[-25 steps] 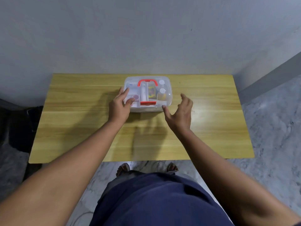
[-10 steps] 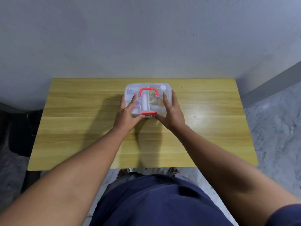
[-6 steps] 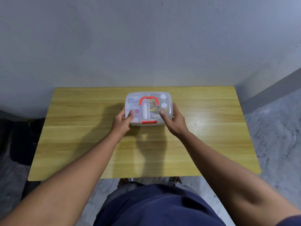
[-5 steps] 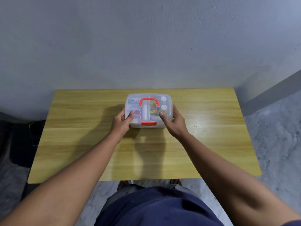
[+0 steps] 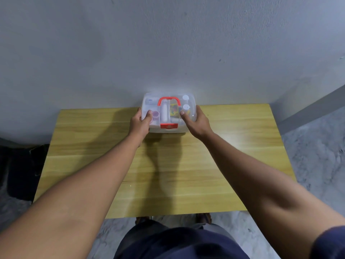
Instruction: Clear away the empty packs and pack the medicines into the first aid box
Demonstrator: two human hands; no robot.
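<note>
The first aid box (image 5: 169,114) sits at the table's (image 5: 93,146) far edge by the wall, lid closed, left hand (image 5: 140,123) and right hand (image 5: 196,122) clamped on its sides. If the red latch (image 5: 169,126) isn't caught, lifting could spill the medicines.

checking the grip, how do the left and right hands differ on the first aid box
The left hand grips the first aid box at its left end; the right hand grips the right end. The left thumb lies beside a purple cap; the right thumb lies below a white cap. Both clasp the closed box, thumbs on the lid.
</note>
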